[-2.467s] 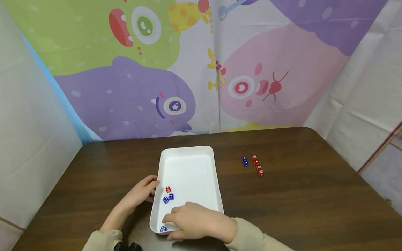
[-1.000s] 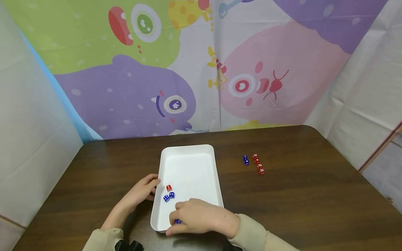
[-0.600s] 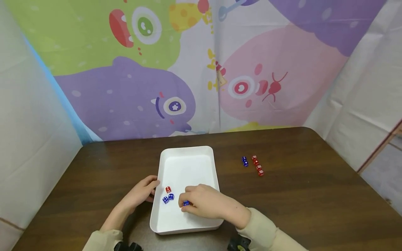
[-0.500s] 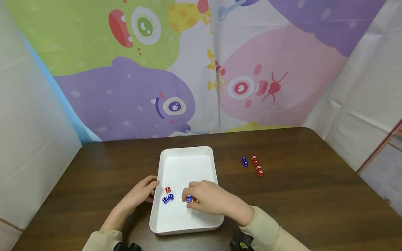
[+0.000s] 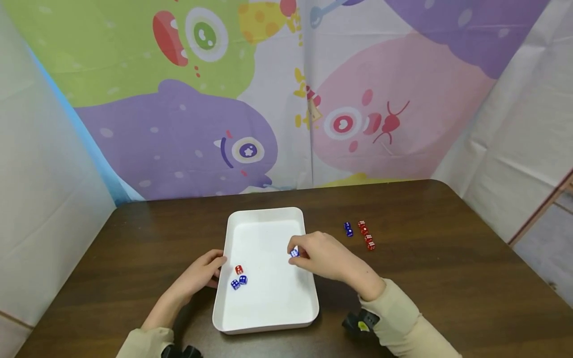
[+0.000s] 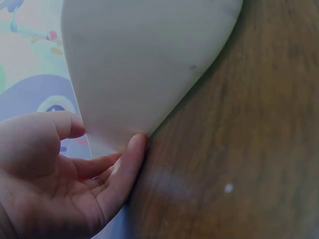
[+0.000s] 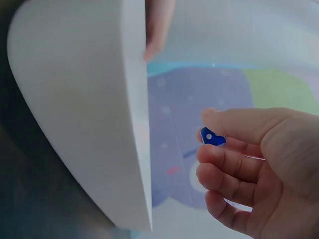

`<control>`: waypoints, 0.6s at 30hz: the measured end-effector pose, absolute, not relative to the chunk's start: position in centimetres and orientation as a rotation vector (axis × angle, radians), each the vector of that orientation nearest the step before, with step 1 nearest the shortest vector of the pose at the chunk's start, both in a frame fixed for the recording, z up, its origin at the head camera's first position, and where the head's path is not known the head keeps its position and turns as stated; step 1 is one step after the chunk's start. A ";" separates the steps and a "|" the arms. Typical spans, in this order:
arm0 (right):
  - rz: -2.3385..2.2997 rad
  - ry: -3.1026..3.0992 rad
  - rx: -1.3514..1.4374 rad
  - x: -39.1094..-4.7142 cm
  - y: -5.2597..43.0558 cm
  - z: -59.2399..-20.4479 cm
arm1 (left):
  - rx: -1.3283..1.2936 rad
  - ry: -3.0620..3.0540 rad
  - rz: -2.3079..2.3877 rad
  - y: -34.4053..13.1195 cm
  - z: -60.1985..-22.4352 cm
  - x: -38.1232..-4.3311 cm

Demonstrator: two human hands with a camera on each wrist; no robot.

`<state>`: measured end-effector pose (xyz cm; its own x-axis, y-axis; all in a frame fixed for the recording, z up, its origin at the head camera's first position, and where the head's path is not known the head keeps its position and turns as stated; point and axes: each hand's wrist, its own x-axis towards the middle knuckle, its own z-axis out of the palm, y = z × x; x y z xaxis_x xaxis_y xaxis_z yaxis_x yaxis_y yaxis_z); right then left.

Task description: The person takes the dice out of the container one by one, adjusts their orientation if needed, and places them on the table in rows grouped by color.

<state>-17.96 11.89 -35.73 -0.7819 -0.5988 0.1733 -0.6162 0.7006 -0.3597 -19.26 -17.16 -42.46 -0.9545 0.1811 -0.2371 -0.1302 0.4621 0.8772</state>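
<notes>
In the head view my right hand pinches a blue die between thumb and fingers, over the right rim of a white tray. The right wrist view shows the blue die at the fingertips, partly covered by them. My left hand holds the left side of the tray; in the left wrist view its fingertips lie at the rim and along the lower edge of the outer wall. Inside the tray, near its left wall, are a red die and two blue dice.
On the brown table, right of the tray, two blue dice lie end to end. Beside them runs a row of several red dice. A cartoon-printed cloth hangs behind the table, with white cloth at both sides.
My right hand has picked up blue from the tray's near left corner and carried it away and to the right, up to the right rim. The left hand stays at the tray's side.
</notes>
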 end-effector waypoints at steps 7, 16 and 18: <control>0.633 -2.874 0.834 -19.0 13.4 -35.8 | 0.050 2.413 1.494 -17.1 -42.4 -19.2; 0.575 -2.937 0.667 -20.8 15.8 -36.8 | 0.060 2.407 1.508 -17.2 -42.5 -19.2; 0.555 -2.955 0.630 -21.3 16.6 -36.9 | 0.055 2.406 1.508 -17.2 -42.5 -19.3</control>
